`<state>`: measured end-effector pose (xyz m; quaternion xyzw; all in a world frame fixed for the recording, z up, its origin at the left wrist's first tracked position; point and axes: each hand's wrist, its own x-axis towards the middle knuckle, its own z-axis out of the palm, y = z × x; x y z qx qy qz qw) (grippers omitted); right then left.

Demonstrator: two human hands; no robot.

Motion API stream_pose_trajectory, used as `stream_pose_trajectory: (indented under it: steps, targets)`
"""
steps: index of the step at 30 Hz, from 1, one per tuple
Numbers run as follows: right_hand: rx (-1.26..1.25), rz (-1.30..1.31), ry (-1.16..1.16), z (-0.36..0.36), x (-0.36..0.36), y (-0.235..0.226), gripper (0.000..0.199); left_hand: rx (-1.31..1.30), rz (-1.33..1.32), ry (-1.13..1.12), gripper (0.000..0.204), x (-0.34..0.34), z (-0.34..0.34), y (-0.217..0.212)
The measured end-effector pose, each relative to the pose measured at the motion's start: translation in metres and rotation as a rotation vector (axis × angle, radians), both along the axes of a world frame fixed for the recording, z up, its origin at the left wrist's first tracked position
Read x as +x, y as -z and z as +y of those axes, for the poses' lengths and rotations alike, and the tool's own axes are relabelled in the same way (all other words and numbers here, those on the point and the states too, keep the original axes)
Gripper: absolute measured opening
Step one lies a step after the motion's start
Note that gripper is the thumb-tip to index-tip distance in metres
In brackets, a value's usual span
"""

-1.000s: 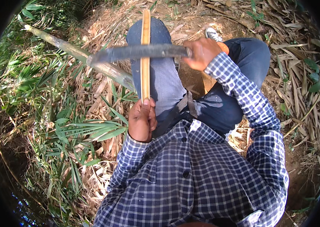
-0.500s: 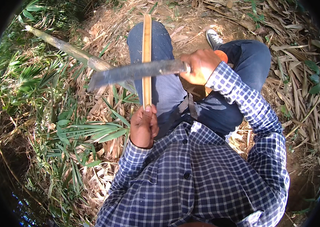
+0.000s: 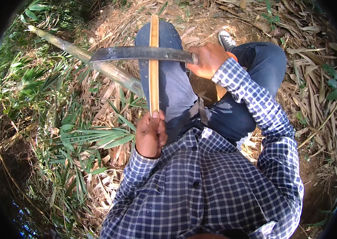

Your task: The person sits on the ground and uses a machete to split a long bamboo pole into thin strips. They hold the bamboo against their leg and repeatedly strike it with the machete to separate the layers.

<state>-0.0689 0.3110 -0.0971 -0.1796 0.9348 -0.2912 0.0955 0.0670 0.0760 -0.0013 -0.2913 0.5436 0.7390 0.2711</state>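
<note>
**Metal, wood and cloth**

Dark metal, scuffed and faintly glossy, is shown by the blade (image 3: 140, 53). Smooth, pale wood (bamboo, by its look) is seen in the strip (image 3: 154, 85), near the outer edge of the trousers (image 3: 172, 85), whose denim is matt and faded. The shirt (image 3: 168, 195) is made of matt checked cloth.

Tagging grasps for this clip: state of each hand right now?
Left hand: closed, pinching the near end of the pale strip.
Right hand: closed, gripping the long-bladed knife.

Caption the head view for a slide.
Left hand grips a pale strip over one leg; right hand holds a knife across it.
</note>
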Motion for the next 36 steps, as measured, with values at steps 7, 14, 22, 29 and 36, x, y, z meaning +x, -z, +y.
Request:
stream_pose_trajectory:
  steps: [7, 14, 22, 29, 36]
  targets:
    - [0.030, -0.036, 0.008, 0.005, -0.002, -0.009, 0.025, -0.014, 0.023, 0.002, 0.022, 0.009, -0.001, 0.001]
    - [0.002, -0.013, -0.114, 0.004, 0.017, -0.010, 0.031, -0.023, 0.002, 0.008, 0.024, 0.012, -0.006, 0.004]
    - [-0.025, -0.019, -0.138, 0.013, 0.009, -0.009, 0.035, -0.036, -0.033, -0.011, 0.023, 0.017, -0.004, 0.001]
    - [0.042, -0.099, 0.049, 0.023, -0.020, -0.005, 0.032, 0.005, -0.037, -0.004, 0.024, 0.020, -0.008, -0.001]
    - [0.092, -0.140, 0.020, 0.011, -0.010, -0.004, 0.026, -0.012, -0.003, 0.008, 0.024, 0.022, -0.005, 0.004]
